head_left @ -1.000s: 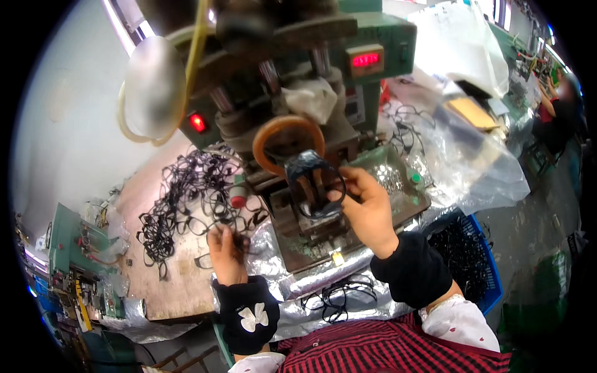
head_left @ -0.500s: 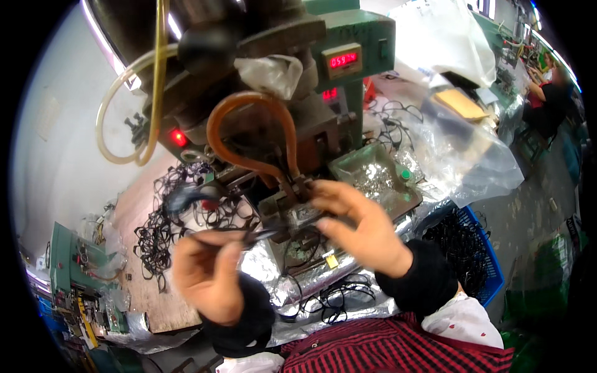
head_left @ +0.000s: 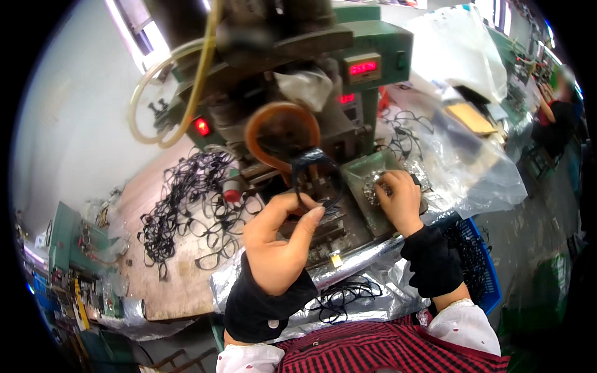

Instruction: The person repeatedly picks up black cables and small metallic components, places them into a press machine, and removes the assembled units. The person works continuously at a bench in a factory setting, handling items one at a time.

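Note:
My left hand [head_left: 280,248] is closed, thumb against fingers, on a black eyeglass frame [head_left: 305,158]. The frame stands raised in front of the machine's metal fixture and orange hose [head_left: 254,138], partly hiding both. To the right, my right hand [head_left: 402,200] reaches into a green metal tray [head_left: 373,219] of small shiny metal pieces [head_left: 371,188]. Its thumb and fingers are drawn together among the pieces; whatever is between them is too small to make out.
A green machine [head_left: 392,46] with red displays rises ahead. Many black eyeglass frames [head_left: 199,180] are heaped on the table at left, others lie on silver foil [head_left: 280,323] near me. A blue basket [head_left: 493,289] stands at right, below clear plastic [head_left: 491,180]. Another person [head_left: 556,112] sits far right.
My right hand has left the machine's fixture and moved right into the tray. The left hand has shifted right, lifting the eyeglass frame upright before the machine. The whole view has shifted slightly.

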{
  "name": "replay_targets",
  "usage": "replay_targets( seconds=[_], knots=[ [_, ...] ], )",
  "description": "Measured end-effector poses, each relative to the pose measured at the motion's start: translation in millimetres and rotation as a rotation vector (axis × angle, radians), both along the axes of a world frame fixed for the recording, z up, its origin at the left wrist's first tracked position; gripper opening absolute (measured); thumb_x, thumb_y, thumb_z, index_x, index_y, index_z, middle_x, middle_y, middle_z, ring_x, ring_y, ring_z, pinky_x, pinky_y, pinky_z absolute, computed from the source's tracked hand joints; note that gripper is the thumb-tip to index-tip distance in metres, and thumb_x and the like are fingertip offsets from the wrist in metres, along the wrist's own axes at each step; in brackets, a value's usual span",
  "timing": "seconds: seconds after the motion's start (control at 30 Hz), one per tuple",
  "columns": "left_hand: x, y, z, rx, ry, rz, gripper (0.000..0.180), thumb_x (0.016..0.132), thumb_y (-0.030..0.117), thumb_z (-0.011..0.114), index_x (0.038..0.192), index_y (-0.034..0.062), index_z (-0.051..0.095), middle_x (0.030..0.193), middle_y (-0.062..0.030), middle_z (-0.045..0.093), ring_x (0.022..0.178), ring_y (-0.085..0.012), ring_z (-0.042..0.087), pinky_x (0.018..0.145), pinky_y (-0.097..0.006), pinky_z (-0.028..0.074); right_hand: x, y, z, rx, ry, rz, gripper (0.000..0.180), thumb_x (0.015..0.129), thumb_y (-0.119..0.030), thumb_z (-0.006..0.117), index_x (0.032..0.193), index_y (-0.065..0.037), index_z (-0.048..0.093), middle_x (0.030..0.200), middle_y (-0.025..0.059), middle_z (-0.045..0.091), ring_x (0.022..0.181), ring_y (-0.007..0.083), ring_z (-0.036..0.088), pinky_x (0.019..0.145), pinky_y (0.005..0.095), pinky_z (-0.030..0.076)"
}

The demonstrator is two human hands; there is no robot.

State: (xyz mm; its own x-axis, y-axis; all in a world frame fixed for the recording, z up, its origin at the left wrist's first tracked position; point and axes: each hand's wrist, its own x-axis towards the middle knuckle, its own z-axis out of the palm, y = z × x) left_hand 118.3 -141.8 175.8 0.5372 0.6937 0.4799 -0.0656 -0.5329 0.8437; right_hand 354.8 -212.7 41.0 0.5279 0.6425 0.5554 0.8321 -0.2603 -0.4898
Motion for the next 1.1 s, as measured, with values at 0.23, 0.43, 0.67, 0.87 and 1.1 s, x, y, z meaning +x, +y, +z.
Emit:
replay_targets(
  seconds=[0.23,0.43,0.67,0.87,1.1],
  knots=[
    [-18,-20,-8,0.082,0.014,0.071,0.02,0.085,-0.001,0.068,0.105,0.0,0.062,0.105,-0.0112,0.069,0.093,-0.0161,0.064,0.084,-0.029,0.048,9,15,6,0.03,-0.056,0.192,0.015,0.076,-0.006,0.067,0.088,-0.002,0.06,0.086,0.0163,0.062,0.085,0.0377,0.06,0.072,0.0433,0.049],
    [-90,-2,-26,0.324,0.015,0.658,0.012,0.082,-0.007,0.063,0.091,-0.0005,0.064,0.101,-0.0141,0.069,0.099,-0.0228,0.063,0.094,-0.035,0.046,1,-13,6,0.216,0.367,0.073,0.013,0.088,-0.004,0.065,0.1,0.0,0.066,0.088,0.01,0.069,0.08,0.017,0.066,0.073,0.0282,0.05],
    [-124,124,-75,0.207,0.97,0.867,0.032,0.083,0.033,0.072,0.093,0.0037,0.063,0.091,-0.0151,0.069,0.086,-0.0346,0.066,0.074,-0.041,0.051,-18,12,24,0.23,0.329,0.16,0.015,0.085,-0.004,0.066,0.099,0.0,0.067,0.088,0.0133,0.069,0.08,0.0253,0.066,0.074,0.0327,0.051],
    [-119,160,-151,-0.008,1.03,0.884,0.039,0.077,0.017,0.073,0.108,0.0075,0.051,0.094,-0.0195,0.068,0.091,-0.0412,0.065,0.078,-0.048,0.051,-12,-20,9,0.217,0.162,0.032,0.014,0.084,-0.002,0.065,0.098,-0.001,0.068,0.09,0.0139,0.068,0.084,0.0284,0.065,0.076,0.0344,0.05],
    [-135,127,-107,-0.006,0.618,0.492,0.036,0.073,0.01,0.079,0.105,0.0036,0.062,0.078,-0.0079,0.062,0.071,-0.0183,0.06,0.065,-0.031,0.048,-28,-67,17,0.315,0.277,0.059,0.016,0.078,0.004,0.067,0.093,0.001,0.072,0.091,0.0126,0.071,0.086,0.0245,0.067,0.079,0.0326,0.05]
  ],
)
